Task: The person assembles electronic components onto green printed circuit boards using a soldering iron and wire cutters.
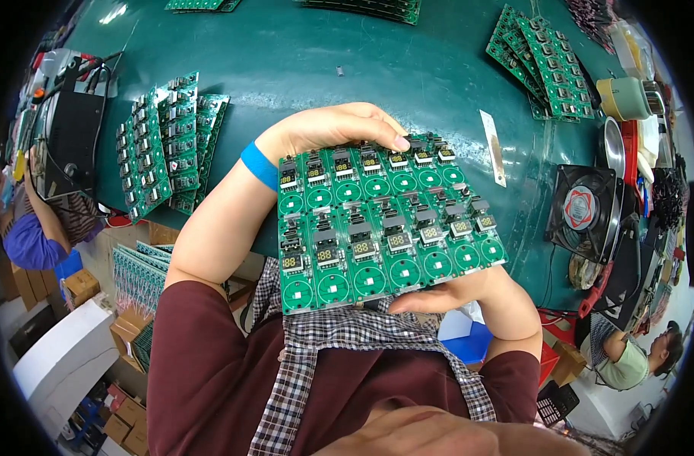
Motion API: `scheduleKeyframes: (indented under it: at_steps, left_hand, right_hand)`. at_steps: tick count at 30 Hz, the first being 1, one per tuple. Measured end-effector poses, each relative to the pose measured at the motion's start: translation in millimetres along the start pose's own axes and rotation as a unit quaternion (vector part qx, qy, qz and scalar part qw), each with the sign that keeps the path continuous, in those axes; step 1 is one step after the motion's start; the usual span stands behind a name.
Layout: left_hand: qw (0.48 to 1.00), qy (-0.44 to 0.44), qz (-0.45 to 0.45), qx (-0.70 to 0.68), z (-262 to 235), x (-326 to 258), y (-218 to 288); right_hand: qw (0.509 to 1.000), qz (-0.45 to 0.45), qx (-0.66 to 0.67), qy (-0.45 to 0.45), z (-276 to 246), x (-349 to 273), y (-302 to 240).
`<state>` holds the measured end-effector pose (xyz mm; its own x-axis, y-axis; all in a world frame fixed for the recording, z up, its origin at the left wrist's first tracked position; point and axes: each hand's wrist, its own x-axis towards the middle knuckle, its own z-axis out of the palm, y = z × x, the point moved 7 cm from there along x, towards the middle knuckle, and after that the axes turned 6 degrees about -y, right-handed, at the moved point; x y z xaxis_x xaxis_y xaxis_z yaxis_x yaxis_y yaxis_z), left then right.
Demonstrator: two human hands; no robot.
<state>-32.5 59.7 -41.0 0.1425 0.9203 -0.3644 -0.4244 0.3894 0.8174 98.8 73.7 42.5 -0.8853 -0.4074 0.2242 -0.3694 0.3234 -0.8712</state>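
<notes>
A large green circuit board panel (381,204) is held up in front of my chest, tilted, its component side showing. Rows of small display modules and printed white circles cover it. My left hand (345,124), with a blue band at the wrist, grips the far edge, its fingers curled over the rim among the parts. At the near right edge my right hand (446,294) supports the panel from below; its thumb shows along the edge and its other fingers are hidden behind the board.
Stacked circuit boards (168,144) lie at left on the green table (286,68), with more boards (545,64) at far right. A metal ruler-like strip (493,148) lies beyond the panel. A black fan (586,209) stands at right, and a black machine (69,121) at left. Co-workers sit at both sides.
</notes>
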Motion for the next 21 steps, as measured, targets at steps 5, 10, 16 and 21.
scheduleKeyframes:
  at_steps: [5, 10, 16, 21]
  left_hand:
    - [0.999, -0.034, 0.004, 0.002, -1, 2, -7]
    - [0.998, -0.064, -0.001, 0.000, 5, 7, -5]
    - [0.997, -0.076, 0.001, -0.012, 6, 7, -7]
    - [0.996, -0.082, -0.004, -0.032, 9, 5, -5]
  right_hand:
    - [1.000, 0.003, -0.007, -0.008, 1, 4, -2]
    - [1.000, 0.016, -0.003, 0.008, 0, -1, 0]
    - [1.000, 0.025, -0.001, 0.006, 1, 0, 1]
    - [1.000, 0.029, 0.003, 0.001, 3, 0, 2]
